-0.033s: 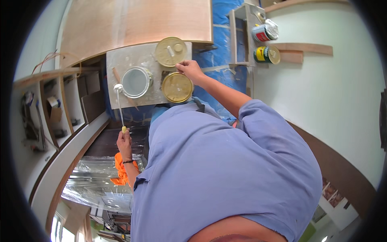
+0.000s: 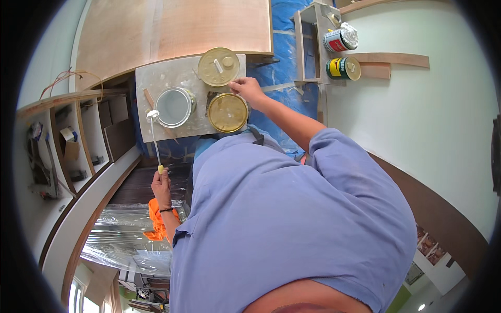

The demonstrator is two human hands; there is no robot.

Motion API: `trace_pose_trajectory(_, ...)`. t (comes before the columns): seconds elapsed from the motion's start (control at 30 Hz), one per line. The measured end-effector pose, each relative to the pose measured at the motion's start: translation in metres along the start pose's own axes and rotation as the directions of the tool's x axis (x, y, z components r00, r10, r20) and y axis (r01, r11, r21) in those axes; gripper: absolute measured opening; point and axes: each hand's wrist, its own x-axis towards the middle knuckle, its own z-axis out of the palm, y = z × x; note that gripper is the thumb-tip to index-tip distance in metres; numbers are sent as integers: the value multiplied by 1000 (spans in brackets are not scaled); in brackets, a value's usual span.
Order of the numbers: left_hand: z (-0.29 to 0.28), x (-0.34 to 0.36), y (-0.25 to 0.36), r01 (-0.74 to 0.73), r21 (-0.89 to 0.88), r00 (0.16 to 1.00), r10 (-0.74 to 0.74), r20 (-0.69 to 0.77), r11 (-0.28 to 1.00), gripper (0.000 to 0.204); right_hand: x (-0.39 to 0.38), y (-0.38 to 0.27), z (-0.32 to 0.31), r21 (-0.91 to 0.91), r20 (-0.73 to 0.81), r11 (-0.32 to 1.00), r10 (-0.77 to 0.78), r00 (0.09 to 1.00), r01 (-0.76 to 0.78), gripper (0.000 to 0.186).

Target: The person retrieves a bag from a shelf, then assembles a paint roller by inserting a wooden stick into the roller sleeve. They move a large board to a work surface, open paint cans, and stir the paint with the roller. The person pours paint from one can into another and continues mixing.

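Observation:
My left hand [image 2: 162, 189] is closed round the yellow handle of a long, thin rod [image 2: 157, 143]. Its far end carries a white, paint-coated clump, beside the rim of an open bucket [image 2: 158, 110] with pale content. My right hand [image 2: 245, 91] has thumb and fingers pinched together at the lower rim of a round gold metal lid [image 2: 210, 68] with a white tab and a round cap. What is between those fingertips is hidden. Just below that hand is a second gold round can top [image 2: 228, 112]. All stand on a pale, stained board [image 2: 156, 75].
A wooden stick [image 2: 149, 97] lies beside the bucket. Beyond the board is a plywood panel [image 2: 209, 26]; blue sheeting [image 2: 284, 62] covers the floor. Cans [image 2: 342, 68] stand at the right by a wooden frame [image 2: 300, 52]. Open shelving [image 2: 68, 135] is at the left; an orange cloth [image 2: 155, 219] lies near my left forearm.

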Motion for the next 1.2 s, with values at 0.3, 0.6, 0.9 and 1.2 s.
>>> trace_pose_trajectory(0.3,55,51,-34,48,-33,995,-50,-91,998,38,-7,48,-91,106,-154,983,165,974,-150,34)
trace_pose_trajectory(0.6,99,73,-87,133,183,976,-96,-197,974,54,-35,146,-200,231,-120,889,429,895,-395,28)
trace_pose_trajectory(0.9,112,69,-85,96,442,919,91,-383,892,43,-41,205,-264,102,-226,863,505,833,-496,32)
trace_pose_trajectory(1.2,99,63,-119,-2,336,937,119,-328,942,42,-78,181,-236,51,-191,910,414,890,-412,41)
